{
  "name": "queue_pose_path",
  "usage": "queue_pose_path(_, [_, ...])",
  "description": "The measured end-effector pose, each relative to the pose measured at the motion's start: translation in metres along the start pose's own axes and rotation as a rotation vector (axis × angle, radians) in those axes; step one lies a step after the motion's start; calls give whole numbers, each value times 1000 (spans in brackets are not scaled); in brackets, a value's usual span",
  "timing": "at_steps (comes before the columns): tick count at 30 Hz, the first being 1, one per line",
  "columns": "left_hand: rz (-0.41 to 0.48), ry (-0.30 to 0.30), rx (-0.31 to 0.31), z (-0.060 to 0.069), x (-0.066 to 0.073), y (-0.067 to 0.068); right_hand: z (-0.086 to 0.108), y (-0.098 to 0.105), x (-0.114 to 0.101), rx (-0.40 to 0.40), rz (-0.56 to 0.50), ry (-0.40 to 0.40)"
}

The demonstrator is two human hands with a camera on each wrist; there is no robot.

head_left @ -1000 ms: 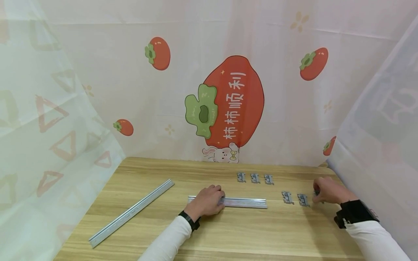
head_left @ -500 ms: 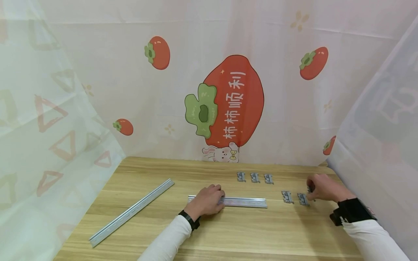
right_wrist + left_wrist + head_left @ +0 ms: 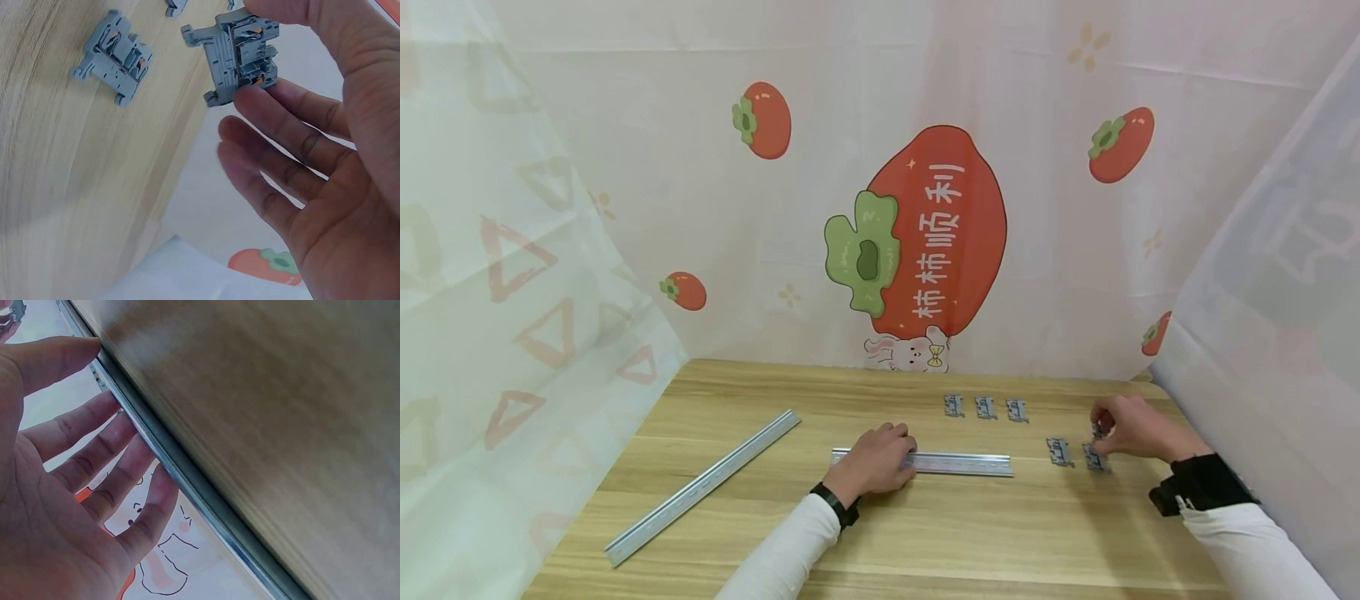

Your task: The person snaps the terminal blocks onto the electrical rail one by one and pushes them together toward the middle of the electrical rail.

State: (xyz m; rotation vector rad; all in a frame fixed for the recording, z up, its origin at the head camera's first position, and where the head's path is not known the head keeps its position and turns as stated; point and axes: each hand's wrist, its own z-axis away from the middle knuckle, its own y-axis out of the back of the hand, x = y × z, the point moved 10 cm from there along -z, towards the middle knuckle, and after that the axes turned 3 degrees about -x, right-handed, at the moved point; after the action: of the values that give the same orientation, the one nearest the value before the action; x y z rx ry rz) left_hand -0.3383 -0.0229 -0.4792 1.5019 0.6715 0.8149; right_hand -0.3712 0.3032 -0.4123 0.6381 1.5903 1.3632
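A silvery slotted DIN rail (image 3: 966, 464) lies crosswise on the wooden table. My left hand (image 3: 872, 462) holds its left part, thumb at one edge and fingertips at the other, and covers that stretch. On the right, my right hand (image 3: 1138, 429) pinches a grey terminal block (image 3: 222, 59) between thumb and fingers. In the right wrist view this block shows small orange spots and a projecting foot; the thumb tip is cut off at the top. Below the hand lies another terminal block (image 3: 1097, 457), with a further grey block (image 3: 1060, 452) to its left.
Several more things share the wooden table (image 3: 1000, 533). Three grey terminal blocks (image 3: 986, 407) sit in a row behind the rail. A longer metal rail (image 3: 703, 487) lies slanted at the left. Printed cloth (image 3: 1037, 333) hangs behind the table and at both sides.
My right hand has moved left with the pinched terminal block, from the right end of the front row to above the neighbouring block. My left hand and the rail have stayed put.
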Motion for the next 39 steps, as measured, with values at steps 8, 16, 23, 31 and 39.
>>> queue_pose_path(8, [-1,-1,-4,0,1,-1,1,-2,-2,27,-73,-22])
queue_pose_path(16, [10,1,4,1,1,0,-1,1,-15,80,-126,14])
queue_pose_path(23, [10,0,3,1,1,0,-3,-1,-15,94,-183,0])
queue_pose_path(31, [10,2,3,1,1,0,-6,-3,-15,120,-226,16])
queue_pose_path(39, [9,2,5,1,1,0,-10,-7,-24,111,-360,37])
